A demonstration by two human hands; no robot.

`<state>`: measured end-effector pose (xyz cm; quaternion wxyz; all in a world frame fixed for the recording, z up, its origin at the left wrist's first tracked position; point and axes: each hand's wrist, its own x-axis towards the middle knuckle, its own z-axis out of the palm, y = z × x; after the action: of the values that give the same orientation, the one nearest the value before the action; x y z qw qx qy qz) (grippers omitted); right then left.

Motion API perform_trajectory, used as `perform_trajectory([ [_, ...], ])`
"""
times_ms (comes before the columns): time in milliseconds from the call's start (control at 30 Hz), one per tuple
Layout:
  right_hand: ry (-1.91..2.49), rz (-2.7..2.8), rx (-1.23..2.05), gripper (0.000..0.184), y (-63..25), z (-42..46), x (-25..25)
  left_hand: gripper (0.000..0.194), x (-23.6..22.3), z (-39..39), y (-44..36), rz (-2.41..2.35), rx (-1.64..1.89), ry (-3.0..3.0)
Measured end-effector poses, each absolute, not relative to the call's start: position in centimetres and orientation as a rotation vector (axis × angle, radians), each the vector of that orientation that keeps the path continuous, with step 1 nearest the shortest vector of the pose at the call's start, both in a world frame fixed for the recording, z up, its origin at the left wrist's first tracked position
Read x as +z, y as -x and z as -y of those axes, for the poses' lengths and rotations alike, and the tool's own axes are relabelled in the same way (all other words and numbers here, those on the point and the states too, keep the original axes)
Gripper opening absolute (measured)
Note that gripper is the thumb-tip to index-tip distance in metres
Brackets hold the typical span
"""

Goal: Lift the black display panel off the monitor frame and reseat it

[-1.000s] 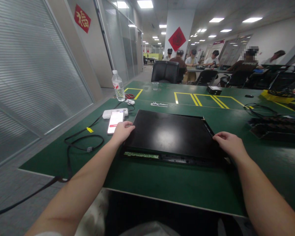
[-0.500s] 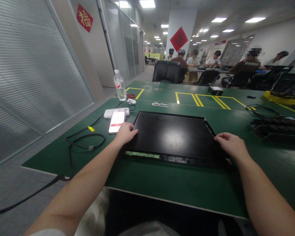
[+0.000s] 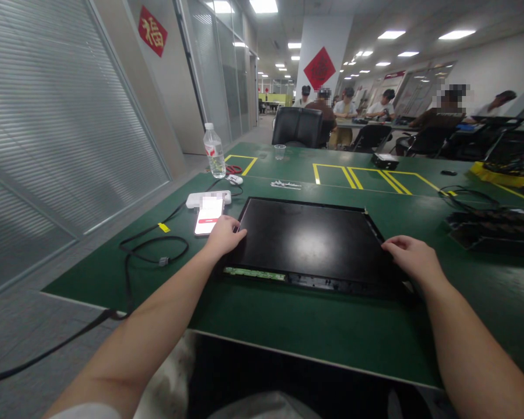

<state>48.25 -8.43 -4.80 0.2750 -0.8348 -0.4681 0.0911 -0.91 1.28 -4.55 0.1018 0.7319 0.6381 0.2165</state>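
Black rectangular screen (image 3: 310, 238) near front edge of green surface (image 3: 288, 320) | left hand (image 3: 226, 235) half-curled at screen's left side | right hand (image 3: 408, 254) nearly closed, right side | grips: can't tell

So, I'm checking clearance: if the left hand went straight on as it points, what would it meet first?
Likely the screen; the left hand seems at its left edge, contact unclear.

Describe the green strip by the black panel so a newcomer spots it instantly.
On the dark green table, find the large black panel between the left hand and right hand. Along its near edge, toward the left end, runs a thin green strip, circuit-board-like. Its paler green sets it apart from the black section to its right.
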Motion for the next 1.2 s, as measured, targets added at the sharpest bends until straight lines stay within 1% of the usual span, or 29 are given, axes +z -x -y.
perform_trajectory([
  [300, 2.239, 1.276, 0.259, 0.018, -48.4, 8.4, -4.7, 0.022, -4.8, -1.2, 0.8, -1.887, 0.635, -2.135],
  [567, 2.217, 1.265, 0.259, 0.019, -48.2, 8.5, -4.6, 0.036, -4.7, -0.7, 0.7, -1.773, 0.684, -2.142],
  [967, 2.181, 1.177, 0.312, 0.022, -48.5, 8.7, -4.7, 0.039, -3.6, -0.3, 0.8, -1.858, 0.659, -2.055],
  [1133, 2.2, 1.136, 0.184, 0.021, -49.5, 8.5, -5.1, 0.038, -3.3, -0.3, 1.0, -1.925, 0.619, -2.093],
  [1200, 2.204, 1.158, 0.18, 0.021, -49.9, 8.2, -5.6, 0.038, -3.2, -0.3, 1.1, -1.928, 0.597, -2.08],
])
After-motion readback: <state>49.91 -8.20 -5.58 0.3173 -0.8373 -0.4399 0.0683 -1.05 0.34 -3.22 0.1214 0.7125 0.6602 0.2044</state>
